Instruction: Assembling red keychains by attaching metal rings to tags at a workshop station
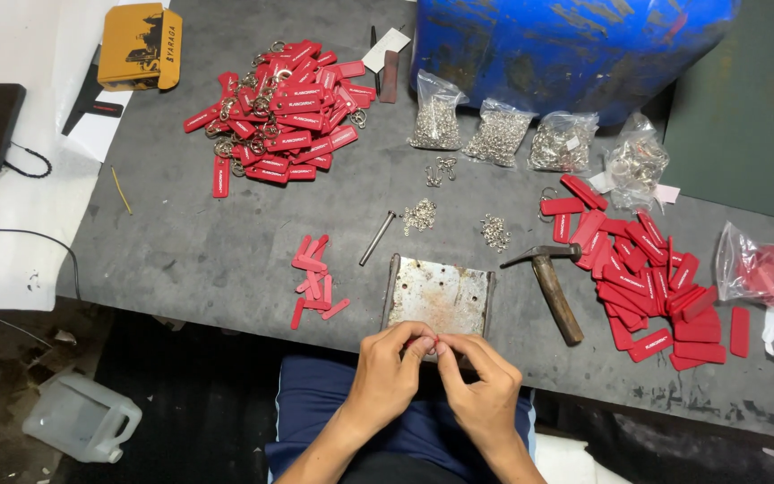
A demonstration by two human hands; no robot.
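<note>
Left hand (385,375) and right hand (484,387) pinched together on something tiny, unidentifiable, just below metal plate (441,296) at counter (190,242) edge; hammer (550,278) near.

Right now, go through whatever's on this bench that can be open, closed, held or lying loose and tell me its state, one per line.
Left hand: grip pinched on a small part, too small to tell.
Right hand: fingertips pinched against the left's.
Hammer: lying flat, unheld.
Metal plate: flat, bare.
Metal rod: lying loose.
Ring bags: upright, apparently closed.
Yellow box: closed.
</note>
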